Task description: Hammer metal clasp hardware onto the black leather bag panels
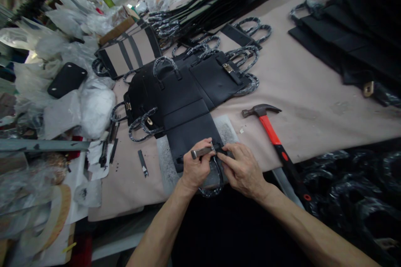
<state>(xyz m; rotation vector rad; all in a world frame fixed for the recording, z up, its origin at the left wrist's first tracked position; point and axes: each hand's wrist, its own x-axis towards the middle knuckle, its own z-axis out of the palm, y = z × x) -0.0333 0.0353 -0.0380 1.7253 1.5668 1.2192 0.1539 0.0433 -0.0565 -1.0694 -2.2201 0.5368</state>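
My left hand (196, 169) is closed around a short metal punch-like rod (202, 152), its blunt end sticking out toward the left. Close beside it, my right hand (242, 167) pinches a small black strap (222, 150) at the edge of a black leather bag piece (192, 133). The tip of the rod is by the strap; whether it touches is hidden by my fingers. A plastic-wrapped handle (216, 191) loops down between my wrists. Under the leather lies a grey speckled slab (228, 128). To the right rests a claw hammer (269, 127) with a red and black grip.
Several black bags (178, 87) with wrapped handles overlap just beyond my hands. More black pieces (354, 29) are stacked at the right. A small blade-like tool (143, 162) lies left of the slab. Plastic bags (97, 108) and a tape roll (59, 217) crowd the left.
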